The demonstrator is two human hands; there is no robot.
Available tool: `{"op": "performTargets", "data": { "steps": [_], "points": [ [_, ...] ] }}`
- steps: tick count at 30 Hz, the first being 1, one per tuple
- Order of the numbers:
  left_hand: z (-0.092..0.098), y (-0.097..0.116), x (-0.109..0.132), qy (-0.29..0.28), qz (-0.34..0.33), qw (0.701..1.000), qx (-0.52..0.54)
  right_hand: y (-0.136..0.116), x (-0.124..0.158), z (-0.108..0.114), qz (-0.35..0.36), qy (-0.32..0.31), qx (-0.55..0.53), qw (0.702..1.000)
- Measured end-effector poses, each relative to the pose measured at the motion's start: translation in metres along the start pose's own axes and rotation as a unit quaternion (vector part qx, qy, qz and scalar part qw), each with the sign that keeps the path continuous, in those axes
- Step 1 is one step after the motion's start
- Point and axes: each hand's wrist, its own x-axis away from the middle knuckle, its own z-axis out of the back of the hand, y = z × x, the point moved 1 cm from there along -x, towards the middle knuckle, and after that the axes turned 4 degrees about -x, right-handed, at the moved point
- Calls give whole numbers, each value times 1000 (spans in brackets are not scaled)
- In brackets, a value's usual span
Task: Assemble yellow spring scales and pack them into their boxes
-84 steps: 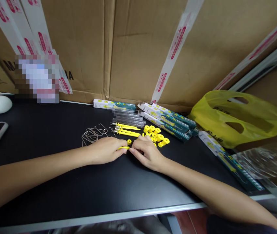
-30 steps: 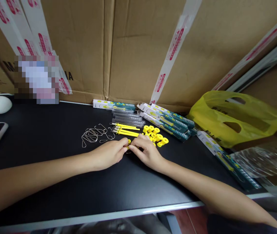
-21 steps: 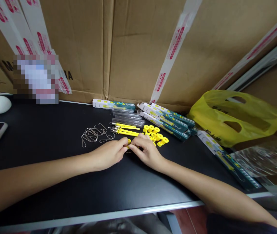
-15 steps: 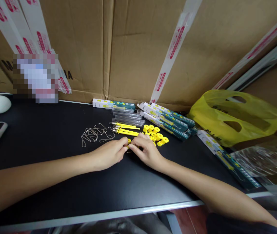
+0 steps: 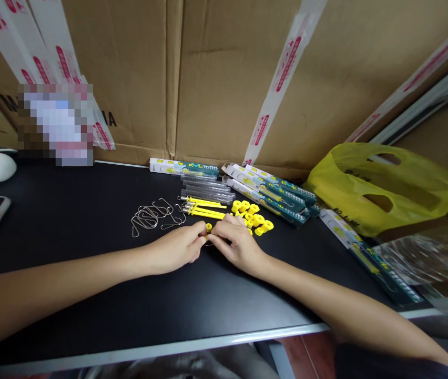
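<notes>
Our left hand [image 5: 180, 245] and right hand [image 5: 240, 243] have drawn closer together.
Both pinch a mostly hidden yellow piece [image 5: 207, 239] mid-frame; yellow rods [image 5: 208, 215] look part-assembled; clear tubes [image 5: 209, 195], caps [image 5: 257, 220] and wire hooks [image 5: 145, 218] lie loose.

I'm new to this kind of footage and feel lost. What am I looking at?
There's no machine here: these are a person's bare left hand and right hand, seen from a camera worn on that person's head, looking down. On the black tabletop lie bent metal wires, yellow rods with metal ends, clear tubes, small yellow caps and printed boxes. The left hand pinches a small yellow piece, mostly hidden; I can't tell whether the right hand's grip is on it too.
</notes>
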Motion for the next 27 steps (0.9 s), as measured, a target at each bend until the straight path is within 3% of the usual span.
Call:
{"op": "performTargets", "data": {
  "steps": [8,15,22,27],
  "points": [
    [0,10,3,30,5,999,-45,-1,1,0,-47,6,-73,996],
    [-3,1,0,-7,11,998,69,0,0,-1,-37,7,-57,998],
    [-4,8,4,44,-12,997,-67,-1,0,0,-40,17,-70,997],
    [-3,7,2,15,4,999,30,-2,0,0,-34,22,-56,998]
  ]
}}
